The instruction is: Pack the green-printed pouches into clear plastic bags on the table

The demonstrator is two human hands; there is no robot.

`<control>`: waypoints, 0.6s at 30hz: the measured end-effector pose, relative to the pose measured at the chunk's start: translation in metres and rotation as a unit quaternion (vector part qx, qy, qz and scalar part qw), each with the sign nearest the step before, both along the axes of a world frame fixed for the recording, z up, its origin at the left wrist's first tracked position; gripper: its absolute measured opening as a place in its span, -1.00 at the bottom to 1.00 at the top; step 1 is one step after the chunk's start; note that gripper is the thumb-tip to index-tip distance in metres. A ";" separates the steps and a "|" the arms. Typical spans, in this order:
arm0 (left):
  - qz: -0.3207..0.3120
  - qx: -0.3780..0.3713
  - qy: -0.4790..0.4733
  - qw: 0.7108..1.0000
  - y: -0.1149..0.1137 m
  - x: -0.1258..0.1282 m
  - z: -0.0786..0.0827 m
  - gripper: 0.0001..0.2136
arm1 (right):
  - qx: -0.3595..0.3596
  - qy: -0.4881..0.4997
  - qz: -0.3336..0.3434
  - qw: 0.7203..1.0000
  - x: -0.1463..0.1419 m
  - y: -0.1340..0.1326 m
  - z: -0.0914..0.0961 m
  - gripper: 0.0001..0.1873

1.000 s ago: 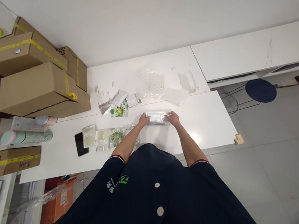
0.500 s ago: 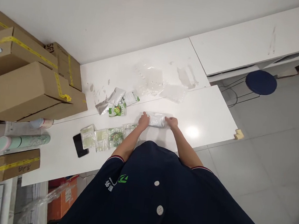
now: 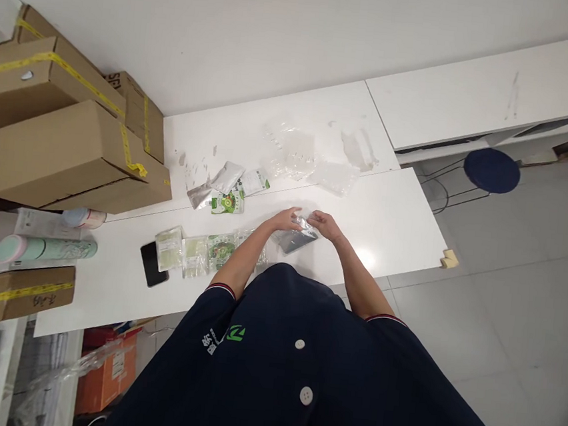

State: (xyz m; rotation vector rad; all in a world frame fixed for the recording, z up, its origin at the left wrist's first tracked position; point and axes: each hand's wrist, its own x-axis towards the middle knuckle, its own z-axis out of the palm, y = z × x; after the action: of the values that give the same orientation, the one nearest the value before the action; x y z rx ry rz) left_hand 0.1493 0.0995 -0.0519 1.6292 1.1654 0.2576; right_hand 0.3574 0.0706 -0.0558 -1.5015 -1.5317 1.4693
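Observation:
Both my hands meet over the white table (image 3: 404, 218), just in front of my body. My left hand (image 3: 286, 219) and my right hand (image 3: 324, 223) pinch the top of a clear plastic bag (image 3: 297, 239) with a silvery pouch inside it. The bag hangs tilted below my fingers, lifted a little off the table. A row of filled clear bags with green packets (image 3: 200, 252) lies to the left of my left forearm.
A black phone (image 3: 151, 263) lies left of the bag row. Loose silver and green sachets (image 3: 226, 191) and empty clear bags (image 3: 309, 162) lie farther back. Cardboard boxes (image 3: 69, 152) are stacked at the left. A blue stool (image 3: 492, 170) stands at the right.
The bag lay flat under my spread hands before. Now my hands have come together and lifted it by its top edge, so it hangs tilted.

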 end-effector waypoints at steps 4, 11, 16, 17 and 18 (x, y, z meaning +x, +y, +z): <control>0.046 -0.078 -0.092 0.992 -0.011 -0.005 0.001 -0.65 | -0.036 -0.006 -0.088 0.995 0.011 -0.004 0.006 -0.54; 0.222 -0.136 -0.195 0.946 -0.040 -0.015 0.012 -0.58 | -0.025 0.117 -0.144 0.982 -0.005 -0.041 0.008 -0.41; 0.232 -0.170 -0.269 0.919 -0.054 -0.016 0.022 -0.58 | -0.009 0.106 -0.153 0.983 -0.031 -0.041 0.008 -0.39; 0.234 -0.166 -0.277 0.917 -0.056 -0.018 0.023 -0.58 | -0.008 0.105 -0.149 0.983 -0.033 -0.040 0.009 -0.37; 0.234 -0.163 -0.285 0.915 -0.058 -0.019 0.024 -0.59 | -0.012 0.109 -0.137 0.985 -0.034 -0.039 0.012 -0.34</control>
State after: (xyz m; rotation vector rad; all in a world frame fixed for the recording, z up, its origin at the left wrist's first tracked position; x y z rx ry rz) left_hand 0.1303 0.0411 -0.0282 0.8714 1.0491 0.7505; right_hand 0.3238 0.0313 -0.0443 -1.4444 -1.1346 1.4394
